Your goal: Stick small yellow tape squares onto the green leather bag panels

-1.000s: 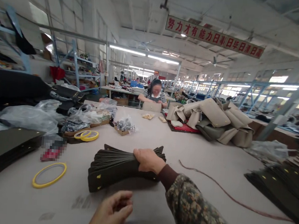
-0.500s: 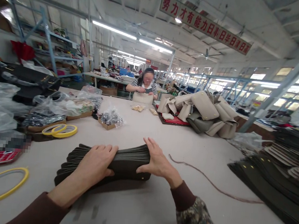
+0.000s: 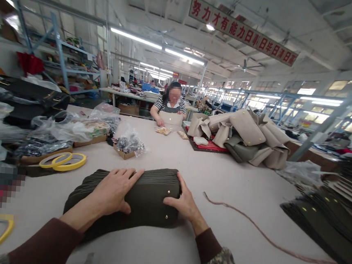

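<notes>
On the table in front of me lies a stack of dark panels (image 3: pixel 149 203), dark olive with rounded corners and two gold studs near the right end of the front one. My left hand (image 3: pixel 113 190) grips the stack across its middle, thumb on the front face and fingers over the top edges. Around the right end, my right hand (image 3: pixel 182 198) is closed, its thumb pressed beside the upper stud and its fingers behind. The panels' left ends are fanned apart, partly behind my left forearm.
Yellow tape rolls (image 3: pixel 70 162) and bagged parts (image 3: pixel 130 142) lie to the left. A brown cord (image 3: pixel 248 220) crosses the right side, near more dark panels (image 3: pixel 319 218). Beige pieces (image 3: pixel 245 128) are heaped at the back right. Across the table, a person (image 3: pixel 171 100) handles a beige piece.
The stack has tipped so its front face shows more, revealing both studs. Its right ends are now more even, with my right hand closed further round them. The person opposite has lowered a hand toward the small bag.
</notes>
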A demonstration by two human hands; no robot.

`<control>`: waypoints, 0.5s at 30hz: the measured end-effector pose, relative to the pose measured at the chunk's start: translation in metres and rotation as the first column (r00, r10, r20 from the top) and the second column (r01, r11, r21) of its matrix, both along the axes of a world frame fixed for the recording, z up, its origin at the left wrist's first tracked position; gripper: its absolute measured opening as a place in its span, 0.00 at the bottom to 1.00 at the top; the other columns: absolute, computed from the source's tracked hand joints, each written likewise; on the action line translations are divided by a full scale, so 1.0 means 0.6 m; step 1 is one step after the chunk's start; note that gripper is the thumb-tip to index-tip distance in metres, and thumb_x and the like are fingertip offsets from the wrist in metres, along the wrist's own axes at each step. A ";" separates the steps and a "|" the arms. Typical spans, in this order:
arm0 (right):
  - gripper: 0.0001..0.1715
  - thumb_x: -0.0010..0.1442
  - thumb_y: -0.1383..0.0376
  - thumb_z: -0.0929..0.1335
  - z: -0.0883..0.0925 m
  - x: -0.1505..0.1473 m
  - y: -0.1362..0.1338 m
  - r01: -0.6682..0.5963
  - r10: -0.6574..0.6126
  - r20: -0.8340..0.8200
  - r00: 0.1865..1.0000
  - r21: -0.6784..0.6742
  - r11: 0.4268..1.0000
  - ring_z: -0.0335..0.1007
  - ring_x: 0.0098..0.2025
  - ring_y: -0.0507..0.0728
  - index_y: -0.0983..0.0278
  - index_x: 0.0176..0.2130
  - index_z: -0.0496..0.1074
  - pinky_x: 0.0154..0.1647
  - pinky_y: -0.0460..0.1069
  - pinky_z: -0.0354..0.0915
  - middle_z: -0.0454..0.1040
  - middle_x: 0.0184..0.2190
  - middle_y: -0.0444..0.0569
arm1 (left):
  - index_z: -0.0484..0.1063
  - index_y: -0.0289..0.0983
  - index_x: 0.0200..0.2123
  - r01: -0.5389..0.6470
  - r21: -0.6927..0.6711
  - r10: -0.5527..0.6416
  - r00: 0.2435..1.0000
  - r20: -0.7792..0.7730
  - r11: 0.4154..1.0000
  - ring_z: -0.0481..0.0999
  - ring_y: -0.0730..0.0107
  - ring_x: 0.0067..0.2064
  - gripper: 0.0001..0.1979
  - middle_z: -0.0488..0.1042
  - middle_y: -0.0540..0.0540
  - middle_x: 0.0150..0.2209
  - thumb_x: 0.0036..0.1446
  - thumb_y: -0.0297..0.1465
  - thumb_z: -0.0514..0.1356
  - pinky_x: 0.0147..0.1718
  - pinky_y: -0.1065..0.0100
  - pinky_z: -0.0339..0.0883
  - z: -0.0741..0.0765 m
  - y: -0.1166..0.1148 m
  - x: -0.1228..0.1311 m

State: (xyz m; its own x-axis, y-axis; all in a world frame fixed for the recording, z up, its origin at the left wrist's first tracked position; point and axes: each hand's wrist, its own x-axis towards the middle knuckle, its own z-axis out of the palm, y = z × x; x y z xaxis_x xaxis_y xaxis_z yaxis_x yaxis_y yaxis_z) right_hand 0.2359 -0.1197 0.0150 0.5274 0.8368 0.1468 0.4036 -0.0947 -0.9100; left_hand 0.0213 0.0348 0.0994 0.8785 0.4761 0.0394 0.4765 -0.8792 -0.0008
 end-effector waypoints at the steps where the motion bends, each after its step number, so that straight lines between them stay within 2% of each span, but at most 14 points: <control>1: 0.64 0.42 0.62 0.77 -0.004 -0.003 0.003 0.010 -0.010 -0.021 1.000 -0.012 1.000 0.56 0.66 0.65 0.63 0.70 0.47 0.66 0.59 0.53 0.59 0.65 0.56 | 0.52 0.40 0.67 0.001 -0.015 -0.001 1.000 -0.011 1.000 0.65 0.47 0.60 0.55 0.65 0.36 0.61 0.36 0.40 0.70 0.59 0.55 0.55 -0.005 0.008 0.004; 5: 0.65 0.42 0.60 0.77 -0.018 -0.008 0.015 0.012 -0.017 -0.073 0.997 -0.072 0.997 0.58 0.65 0.64 0.64 0.70 0.46 0.66 0.58 0.54 0.62 0.64 0.56 | 0.51 0.40 0.68 -0.013 -0.133 -0.005 0.991 -0.132 0.991 0.56 0.41 0.66 0.65 0.55 0.33 0.67 0.25 0.48 0.73 0.64 0.51 0.49 -0.032 0.046 0.022; 9: 0.65 0.42 0.58 0.77 -0.030 -0.006 0.022 -0.005 0.004 -0.013 1.000 -0.099 0.995 0.52 0.67 0.65 0.62 0.69 0.48 0.68 0.58 0.50 0.57 0.67 0.55 | 0.48 0.39 0.69 -0.062 -0.305 -0.015 0.970 -0.242 0.950 0.52 0.41 0.68 0.70 0.48 0.32 0.70 0.20 0.48 0.74 0.65 0.51 0.49 -0.061 0.073 0.028; 12: 0.64 0.41 0.57 0.78 -0.032 -0.005 0.020 -0.004 0.016 0.073 0.997 -0.158 0.987 0.50 0.68 0.66 0.64 0.69 0.50 0.68 0.58 0.48 0.54 0.68 0.58 | 0.47 0.37 0.69 -0.062 -0.364 -0.039 0.964 -0.263 0.929 0.51 0.42 0.69 0.70 0.47 0.33 0.70 0.21 0.48 0.73 0.66 0.50 0.48 -0.071 0.071 0.023; 15: 0.65 0.41 0.55 0.78 -0.026 -0.007 0.007 -0.010 0.043 0.147 0.988 -0.223 0.975 0.50 0.68 0.67 0.64 0.69 0.50 0.68 0.59 0.47 0.56 0.67 0.59 | 0.47 0.38 0.69 -0.058 -0.360 -0.042 0.964 -0.263 0.931 0.48 0.40 0.70 0.69 0.46 0.33 0.70 0.22 0.48 0.73 0.66 0.46 0.45 -0.068 0.052 0.017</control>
